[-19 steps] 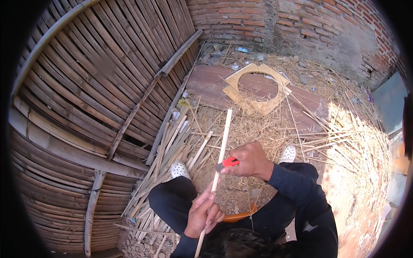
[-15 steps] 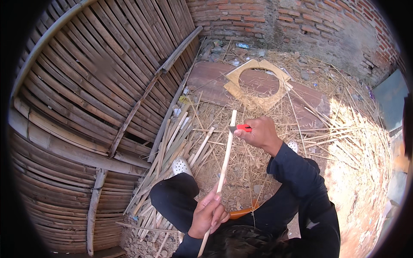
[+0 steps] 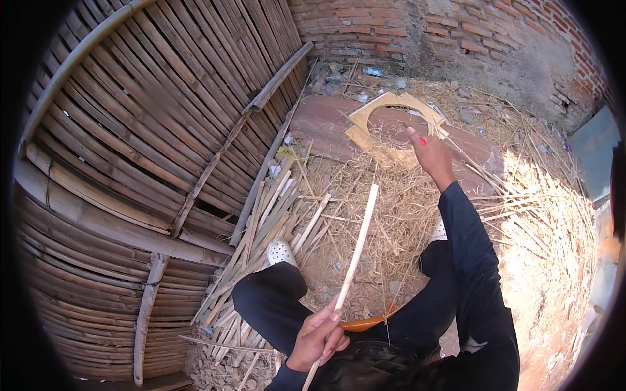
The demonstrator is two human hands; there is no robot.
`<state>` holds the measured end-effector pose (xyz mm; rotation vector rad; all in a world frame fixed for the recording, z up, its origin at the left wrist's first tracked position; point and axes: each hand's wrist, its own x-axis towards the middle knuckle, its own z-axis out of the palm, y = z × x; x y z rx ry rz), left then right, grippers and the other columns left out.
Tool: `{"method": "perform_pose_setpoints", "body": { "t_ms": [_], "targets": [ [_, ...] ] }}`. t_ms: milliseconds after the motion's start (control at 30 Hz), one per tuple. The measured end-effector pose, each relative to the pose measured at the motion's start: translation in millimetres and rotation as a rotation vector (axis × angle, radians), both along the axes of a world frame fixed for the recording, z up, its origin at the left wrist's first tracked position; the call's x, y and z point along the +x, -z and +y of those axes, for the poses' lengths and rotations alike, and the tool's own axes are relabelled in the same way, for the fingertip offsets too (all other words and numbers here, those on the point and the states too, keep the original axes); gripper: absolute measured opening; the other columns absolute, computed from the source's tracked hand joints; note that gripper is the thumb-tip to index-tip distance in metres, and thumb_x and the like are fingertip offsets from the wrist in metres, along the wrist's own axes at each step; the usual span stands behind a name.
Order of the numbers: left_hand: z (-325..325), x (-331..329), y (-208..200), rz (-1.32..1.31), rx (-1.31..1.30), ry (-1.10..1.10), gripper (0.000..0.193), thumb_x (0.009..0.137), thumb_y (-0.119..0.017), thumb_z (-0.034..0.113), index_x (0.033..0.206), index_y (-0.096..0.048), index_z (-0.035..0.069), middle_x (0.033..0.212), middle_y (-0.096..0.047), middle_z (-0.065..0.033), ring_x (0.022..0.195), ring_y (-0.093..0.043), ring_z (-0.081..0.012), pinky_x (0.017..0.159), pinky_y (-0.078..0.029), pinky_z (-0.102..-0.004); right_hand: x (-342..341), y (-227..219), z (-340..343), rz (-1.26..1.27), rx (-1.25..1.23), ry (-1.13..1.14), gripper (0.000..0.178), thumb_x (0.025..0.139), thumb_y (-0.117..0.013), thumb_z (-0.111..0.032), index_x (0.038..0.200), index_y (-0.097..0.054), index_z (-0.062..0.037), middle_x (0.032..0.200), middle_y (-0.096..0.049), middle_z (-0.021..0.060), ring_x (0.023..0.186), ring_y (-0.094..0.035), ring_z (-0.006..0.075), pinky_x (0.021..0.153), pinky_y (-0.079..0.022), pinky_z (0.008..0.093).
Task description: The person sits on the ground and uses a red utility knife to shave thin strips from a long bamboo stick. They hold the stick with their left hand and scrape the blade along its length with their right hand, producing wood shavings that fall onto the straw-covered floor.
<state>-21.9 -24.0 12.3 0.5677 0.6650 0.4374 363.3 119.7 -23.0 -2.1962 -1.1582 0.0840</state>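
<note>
My left hand [image 3: 318, 340] is closed around the lower part of a pale bamboo strip [image 3: 360, 246]. The strip slants up and slightly right, and its far end is free in the air. Beyond that end, my right hand [image 3: 433, 156] is stretched forward, closed on a red-handled knife [image 3: 423, 141]. Only a bit of red shows between the fingers; the blade cannot be made out. The knife is apart from the strip, and in view the hand overlaps the right side of a yellowish board with a round hole [image 3: 362, 118].
A brown board [image 3: 319, 125] lies on the ground under the holed board. Thin shavings [image 3: 398, 215] cover the ground ahead. Split bamboo strips [image 3: 257, 228] are piled at left beside a bamboo slat wall [image 3: 130, 130]. A brick wall [image 3: 365, 29] stands at the back. An orange curved object [image 3: 365, 323] is between my legs.
My right hand with the knife has moved away from the strip, forward and to the right, and the arm has straightened. My left hand still holds the strip, its tip now slightly lower and farther right.
</note>
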Motion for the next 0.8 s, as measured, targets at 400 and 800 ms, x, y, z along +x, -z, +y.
{"method": "perform_pose_setpoints", "body": {
  "t_ms": [400, 800],
  "targets": [
    [49, 39, 33, 0.081, 0.258, 0.050, 0.041, 0.101, -0.039, 0.019, 0.138, -0.038, 0.001, 0.050, -0.042, 0.0013, 0.040, -0.035, -0.0062, 0.048, -0.032, -0.0203, -100, 9, -29, 1.175, 0.434, -0.416, 0.036, 0.091, -0.063, -0.032, 0.066, -0.050, -0.0102, 0.050, -0.035, -0.0076, 0.042, -0.033, 0.0044, 0.040, -0.026, 0.0228],
    [20, 20, 38, 0.159, 0.188, 0.018, 0.040, 0.101, -0.041, 0.020, 0.134, -0.043, -0.002, 0.048, -0.039, 0.0015, 0.037, -0.030, -0.0054, 0.044, -0.028, -0.0219, -26, 16, -15, 0.701, 0.542, -0.313, 0.049, 0.090, -0.059, -0.048, 0.073, -0.058, -0.0018, 0.049, -0.036, -0.0048, 0.037, -0.033, 0.0075, 0.037, -0.029, 0.0284]
  ]
}}
